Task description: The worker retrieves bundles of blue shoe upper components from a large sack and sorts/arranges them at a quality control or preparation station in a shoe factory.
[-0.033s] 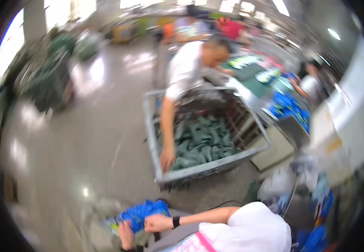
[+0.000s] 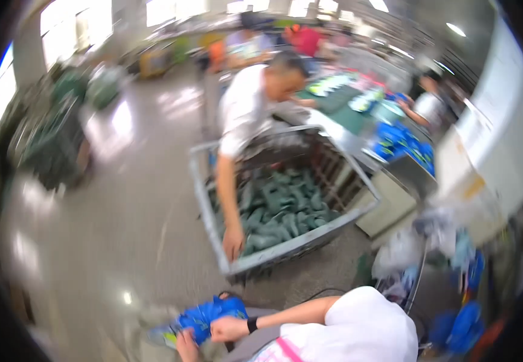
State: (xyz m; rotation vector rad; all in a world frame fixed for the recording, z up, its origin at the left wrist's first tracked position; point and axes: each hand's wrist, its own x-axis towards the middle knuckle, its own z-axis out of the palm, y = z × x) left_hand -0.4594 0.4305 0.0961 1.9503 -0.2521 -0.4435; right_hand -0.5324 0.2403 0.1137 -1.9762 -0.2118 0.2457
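At the lower edge, my right hand, with a black band at the wrist, is closed against a blue piece with yellow-green marks. It looks soft like fabric, but blur hides its exact kind. My left hand is beside the right one, its fingers closed at the blue piece's near edge. A pale grey and yellow-green part shows at the left end of the blue. The fingertips of both hands are smeared or hidden.
Ahead stands a grey crate full of dark green curved pieces. A co-worker leans over it, one hand on its near rim. Blue pieces lie on a table at right. Clear plastic bags sit at near right.
The whole view has shifted, so the crate and co-worker appear farther left and slightly lower. Both my hands stay at the blue piece.
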